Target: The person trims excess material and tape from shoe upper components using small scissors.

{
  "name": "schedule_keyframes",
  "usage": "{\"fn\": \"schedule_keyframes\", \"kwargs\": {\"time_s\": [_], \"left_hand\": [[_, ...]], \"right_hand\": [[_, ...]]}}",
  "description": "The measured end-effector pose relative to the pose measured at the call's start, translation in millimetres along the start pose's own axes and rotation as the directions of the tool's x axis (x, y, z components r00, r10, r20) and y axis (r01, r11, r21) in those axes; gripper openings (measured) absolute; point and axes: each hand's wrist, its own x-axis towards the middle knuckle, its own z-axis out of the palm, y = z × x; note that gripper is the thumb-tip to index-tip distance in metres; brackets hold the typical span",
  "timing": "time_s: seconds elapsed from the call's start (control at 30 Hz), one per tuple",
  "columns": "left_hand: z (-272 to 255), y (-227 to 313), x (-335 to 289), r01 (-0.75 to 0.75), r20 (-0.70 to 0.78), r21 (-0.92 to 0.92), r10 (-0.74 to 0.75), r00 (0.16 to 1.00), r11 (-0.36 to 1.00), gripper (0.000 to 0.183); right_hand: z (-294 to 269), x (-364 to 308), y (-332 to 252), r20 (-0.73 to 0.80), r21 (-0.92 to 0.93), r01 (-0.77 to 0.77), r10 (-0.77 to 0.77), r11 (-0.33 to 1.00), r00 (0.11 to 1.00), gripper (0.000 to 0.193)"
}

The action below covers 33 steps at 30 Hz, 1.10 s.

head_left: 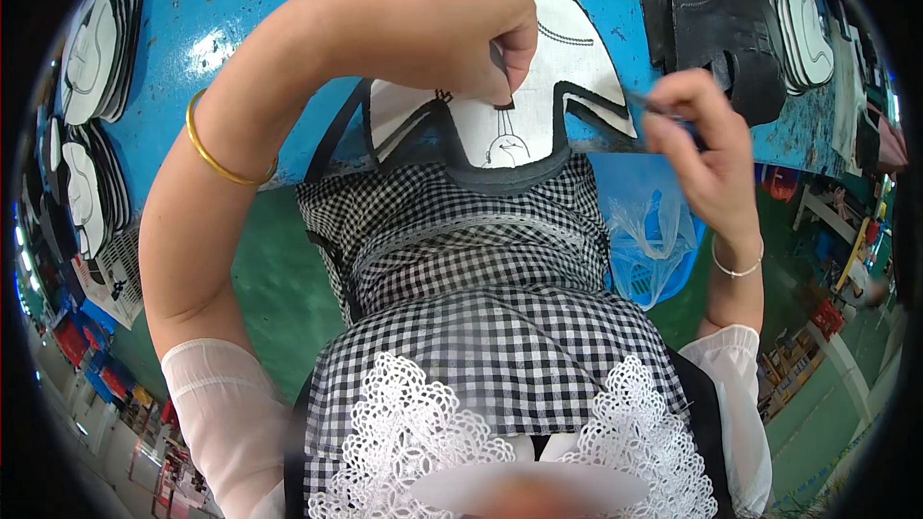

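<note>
A white-lined shoe upper piece with black edges, stitching and drawn lines lies on the blue table, its notched end toward me. My left hand reaches across it from the left, wrist bent and fingers closed. A small dark piece shows between thumb and fingers, just above the drawn lines; its kind is unclear. To the right of the upper piece, my right hand is raised near the table edge. It pinches a slim dark tool with a thin tip pointing left; blur hides its exact kind.
Black leather shoe uppers lie at the far right, beside a stack of white-lined pieces. More stacked pieces stand along the left side. Below the table edge hangs a clear plastic bag in a blue basket.
</note>
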Motion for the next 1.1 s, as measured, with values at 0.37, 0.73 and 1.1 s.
{"fn": "schedule_keyframes", "kwargs": {"time_s": [0.37,0.73,1.1], "left_hand": [[-37.3,5.8,-1.6,-0.179,0.060,0.316,0.168,0.984,0.932,0.014],[-44.4,18.6,11.3,0.163,0.190,0.124,-0.185,0.964,0.979,0.021],[-14.8,-12.9,-2.6,-0.093,-0.037,0.187,0.101,0.994,0.978,0.013]], "right_hand": [[35.9,36.7,3.1,0.182,-0.491,0.391,-0.348,0.778,0.920,0.017],[23.8,56.6,1.0,0.198,-0.567,0.431,-0.391,0.702,0.899,0.016],[23.5,56.1,-6.6,0.087,-0.578,0.252,-0.249,0.776,0.965,0.028]]}}
